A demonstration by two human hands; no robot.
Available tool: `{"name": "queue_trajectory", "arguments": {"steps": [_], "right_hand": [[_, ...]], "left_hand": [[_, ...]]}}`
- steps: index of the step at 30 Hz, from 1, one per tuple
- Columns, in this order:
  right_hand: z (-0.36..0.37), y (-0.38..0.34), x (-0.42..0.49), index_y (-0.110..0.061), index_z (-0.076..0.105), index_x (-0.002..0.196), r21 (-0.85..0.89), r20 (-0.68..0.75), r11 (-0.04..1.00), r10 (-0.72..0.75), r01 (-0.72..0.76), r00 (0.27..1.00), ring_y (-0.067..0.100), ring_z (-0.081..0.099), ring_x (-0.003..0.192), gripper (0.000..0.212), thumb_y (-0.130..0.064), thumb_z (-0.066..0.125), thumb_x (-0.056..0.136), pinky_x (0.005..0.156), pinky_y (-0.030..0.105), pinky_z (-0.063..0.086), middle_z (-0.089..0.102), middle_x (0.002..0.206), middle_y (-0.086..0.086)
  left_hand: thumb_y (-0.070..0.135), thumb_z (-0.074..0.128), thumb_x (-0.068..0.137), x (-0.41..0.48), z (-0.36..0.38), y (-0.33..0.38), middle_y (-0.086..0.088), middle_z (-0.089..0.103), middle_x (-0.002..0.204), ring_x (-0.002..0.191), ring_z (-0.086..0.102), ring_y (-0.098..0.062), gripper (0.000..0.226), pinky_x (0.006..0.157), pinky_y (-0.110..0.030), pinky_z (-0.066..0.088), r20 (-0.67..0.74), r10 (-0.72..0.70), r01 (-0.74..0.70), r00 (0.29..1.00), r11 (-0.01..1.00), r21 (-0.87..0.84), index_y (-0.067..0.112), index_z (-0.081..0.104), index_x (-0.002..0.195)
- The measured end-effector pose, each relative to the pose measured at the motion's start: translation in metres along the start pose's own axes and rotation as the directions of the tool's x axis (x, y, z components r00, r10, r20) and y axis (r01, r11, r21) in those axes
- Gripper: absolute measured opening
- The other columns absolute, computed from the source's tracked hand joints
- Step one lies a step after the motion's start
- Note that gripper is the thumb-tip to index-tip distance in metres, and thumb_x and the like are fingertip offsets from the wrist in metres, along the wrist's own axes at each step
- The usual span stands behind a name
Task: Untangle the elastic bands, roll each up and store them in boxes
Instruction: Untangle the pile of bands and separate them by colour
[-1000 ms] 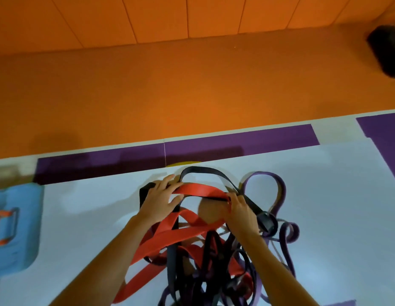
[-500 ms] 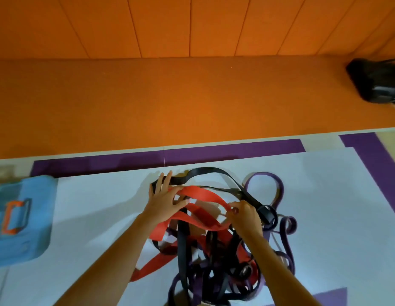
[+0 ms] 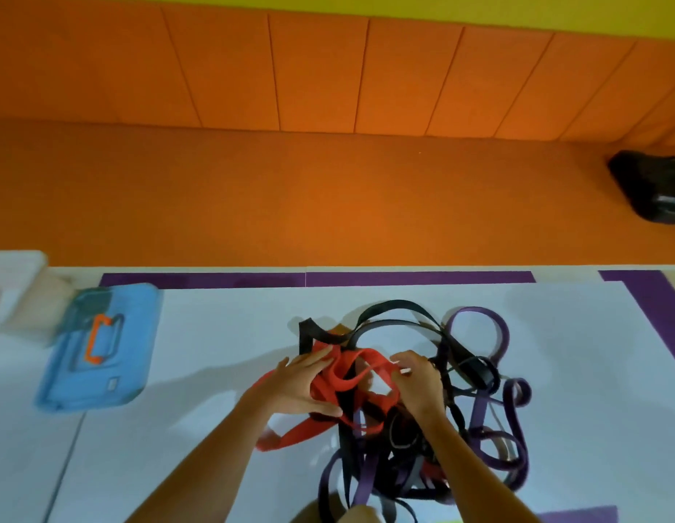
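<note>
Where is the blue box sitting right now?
In the head view the blue box lies at the left of the white mat, well left of the left hand and the tangle of bands.

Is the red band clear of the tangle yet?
No: the red band, held by the left hand and right hand, is crossed by black bands in the pile.

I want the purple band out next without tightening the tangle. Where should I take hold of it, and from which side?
Likely the open loop of the purple band at the pile's far right, approached from that side. Its outer arc lies flat and alone on the white mat, clear of the red band; nearer the person it runs among black bands.
</note>
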State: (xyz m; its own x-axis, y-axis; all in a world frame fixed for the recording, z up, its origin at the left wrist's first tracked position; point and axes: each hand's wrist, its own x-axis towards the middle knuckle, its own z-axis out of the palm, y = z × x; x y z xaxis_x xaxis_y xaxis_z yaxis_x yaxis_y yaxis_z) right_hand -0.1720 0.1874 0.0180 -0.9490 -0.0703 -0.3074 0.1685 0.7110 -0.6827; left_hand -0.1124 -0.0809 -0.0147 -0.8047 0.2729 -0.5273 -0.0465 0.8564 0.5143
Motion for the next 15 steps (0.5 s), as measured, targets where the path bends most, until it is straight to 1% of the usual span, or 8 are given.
{"name": "queue_trajectory", "arguments": {"steps": [2,4,7,8,10,12,13,15], "right_hand": [[-0.001,0.005,0.003,-0.024,0.078,0.108,0.062,-0.073,0.995,0.088,-0.083,0.993,-0.004,0.068,0.076,0.017,-0.016,0.073,0.094,0.061,0.008,0.045,0.072,0.096,-0.022],[-0.006,0.011,0.006,-0.020,0.077,0.110,0.130,-0.150,0.980,0.168,-0.149,0.974,0.011,0.070,0.090,0.023,-0.007,0.068,0.094,0.070,0.021,0.049,0.076,0.106,-0.009],[-0.014,0.018,0.014,-0.022,0.075,0.105,0.221,-0.192,0.961,0.208,-0.164,0.959,0.014,0.072,0.087,0.023,-0.003,0.067,0.094,0.067,0.021,0.049,0.075,0.102,-0.006],[-0.016,0.019,0.017,-0.023,0.074,0.105,0.234,-0.182,0.959,0.203,-0.159,0.962,0.011,0.072,0.082,0.023,-0.004,0.067,0.095,0.063,0.020,0.050,0.074,0.099,-0.008],[-0.018,0.022,0.026,-0.023,0.074,0.108,0.281,-0.135,0.949,0.190,-0.146,0.973,0.009,0.073,0.078,0.022,-0.005,0.068,0.096,0.061,0.025,0.059,0.073,0.098,-0.008],[-0.019,0.025,0.036,-0.024,0.073,0.108,0.348,-0.062,0.924,0.192,-0.159,0.980,0.016,0.076,0.076,0.021,-0.006,0.070,0.097,0.062,0.036,0.065,0.074,0.100,-0.004],[-0.020,0.026,0.040,-0.024,0.073,0.107,0.367,-0.025,0.916,0.186,-0.164,0.982,0.017,0.077,0.076,0.019,-0.007,0.071,0.097,0.062,0.036,0.066,0.075,0.101,-0.002],[-0.021,0.030,0.048,-0.020,0.075,0.107,0.380,0.047,0.910,0.160,-0.165,0.986,0.018,0.077,0.088,0.014,-0.010,0.073,0.097,0.072,0.043,0.066,0.076,0.105,-0.003]], "left_hand": [[0.100,0.062,0.063,-0.005,0.002,-0.002,0.020,-0.012,0.175,0.164,0.005,-0.021,0.138,0.130,-0.060,0.010,0.041,-0.013,0.012,0.999,1.000,0.009,0.043,-0.009,0.166],[0.089,0.074,0.065,-0.007,0.005,0.002,0.013,-0.001,0.177,0.163,0.015,-0.026,0.136,0.130,-0.060,0.012,0.031,-0.029,0.028,0.999,1.000,0.007,0.044,-0.007,0.166],[0.053,0.091,0.074,-0.002,0.007,0.016,0.002,0.037,0.169,0.148,0.046,-0.033,0.120,0.125,-0.060,0.026,-0.130,-0.059,0.053,0.990,0.997,-0.051,0.046,0.007,0.160],[0.046,0.092,0.077,0.002,0.007,0.022,0.001,0.041,0.166,0.142,0.053,-0.034,0.119,0.123,-0.060,0.031,-0.176,-0.074,0.066,0.982,0.996,-0.053,0.046,0.007,0.160],[0.041,0.090,0.080,0.012,0.005,0.034,0.001,0.033,0.170,0.134,0.059,-0.033,0.121,0.121,-0.060,0.036,-0.226,-0.098,0.096,0.969,0.995,-0.020,0.044,0.002,0.164],[0.043,0.086,0.084,0.024,0.004,0.046,0.001,0.021,0.174,0.134,0.060,-0.029,0.118,0.121,-0.061,0.036,-0.242,-0.131,0.145,0.961,0.989,0.041,0.040,0.002,0.166],[0.044,0.084,0.086,0.030,0.004,0.052,0.000,0.021,0.174,0.135,0.058,-0.029,0.112,0.120,-0.061,0.037,-0.253,-0.168,0.189,0.953,0.980,0.061,0.038,0.007,0.167],[0.041,0.079,0.091,0.040,0.004,0.061,-0.001,0.029,0.168,0.134,0.059,-0.028,0.088,0.116,-0.057,0.044,-0.292,-0.246,0.273,0.924,0.961,0.053,0.032,0.028,0.162]]}}
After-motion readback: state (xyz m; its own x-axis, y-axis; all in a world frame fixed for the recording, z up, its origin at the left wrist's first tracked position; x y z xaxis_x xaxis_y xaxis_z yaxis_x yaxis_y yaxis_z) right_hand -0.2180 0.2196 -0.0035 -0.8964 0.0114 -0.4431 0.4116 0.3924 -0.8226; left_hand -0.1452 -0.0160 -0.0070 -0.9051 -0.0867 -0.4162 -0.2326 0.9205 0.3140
